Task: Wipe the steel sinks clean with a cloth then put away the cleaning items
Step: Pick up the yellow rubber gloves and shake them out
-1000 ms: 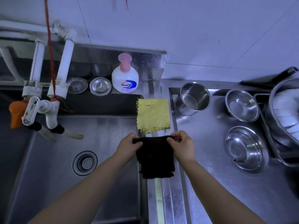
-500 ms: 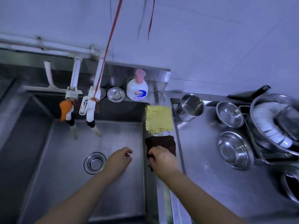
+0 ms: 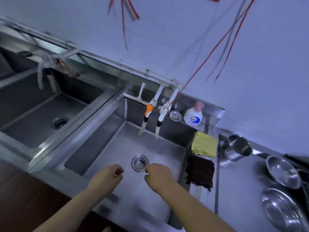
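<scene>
Dark cloth (image 3: 199, 171) draped long-axis near-to-far over sink rim (image 3: 185, 158), just right of right hand (image 3: 158, 174); left hand (image 3: 107, 175) farther; fingers loosely curled, empty.

Both bare forearms are reaching forward and up from the bottom edge of the view, converging slightly. The left hand (image 3: 109, 174) is hanging with its fingers loosely curled and is holding nothing; a ring is showing on one finger. The right hand (image 3: 158, 174) is sitting just beside it, knuckles up, its fingers also loosely curled downward and gripping nothing. The two hands are staying apart, not touching.
</scene>
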`<action>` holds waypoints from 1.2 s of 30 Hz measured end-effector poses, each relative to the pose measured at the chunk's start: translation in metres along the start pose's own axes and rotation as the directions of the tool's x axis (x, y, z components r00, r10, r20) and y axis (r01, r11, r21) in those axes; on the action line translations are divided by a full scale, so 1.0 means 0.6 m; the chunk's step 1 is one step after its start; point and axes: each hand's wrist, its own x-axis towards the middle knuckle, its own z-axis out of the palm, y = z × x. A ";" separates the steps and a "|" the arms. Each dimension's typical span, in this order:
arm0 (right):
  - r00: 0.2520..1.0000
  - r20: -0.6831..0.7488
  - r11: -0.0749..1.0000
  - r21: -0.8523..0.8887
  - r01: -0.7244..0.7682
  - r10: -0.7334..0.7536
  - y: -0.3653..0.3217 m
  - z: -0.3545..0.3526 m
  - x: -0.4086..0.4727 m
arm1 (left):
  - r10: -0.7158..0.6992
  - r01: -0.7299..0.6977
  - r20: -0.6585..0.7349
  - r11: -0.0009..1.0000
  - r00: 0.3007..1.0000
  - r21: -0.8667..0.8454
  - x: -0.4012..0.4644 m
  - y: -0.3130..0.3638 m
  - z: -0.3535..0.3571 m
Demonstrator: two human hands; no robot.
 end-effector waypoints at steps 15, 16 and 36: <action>0.899 -0.017 0.888 -0.167 0.430 -0.438 -0.662 -0.002 0.203 | -0.228 0.226 -0.377 0.973 0.898 -0.050 -0.178 -0.518 -0.390; 0.890 -0.018 0.878 -0.169 0.447 -0.456 -0.716 0.003 0.218 | -0.257 0.253 -0.391 0.965 0.884 -0.062 -0.192 -0.563 -0.420; 0.739 0.013 0.731 -0.133 0.669 -0.674 -1.367 -0.009 0.629 | -0.515 0.439 -0.488 0.857 0.705 -0.269 -0.100 -1.082 -0.870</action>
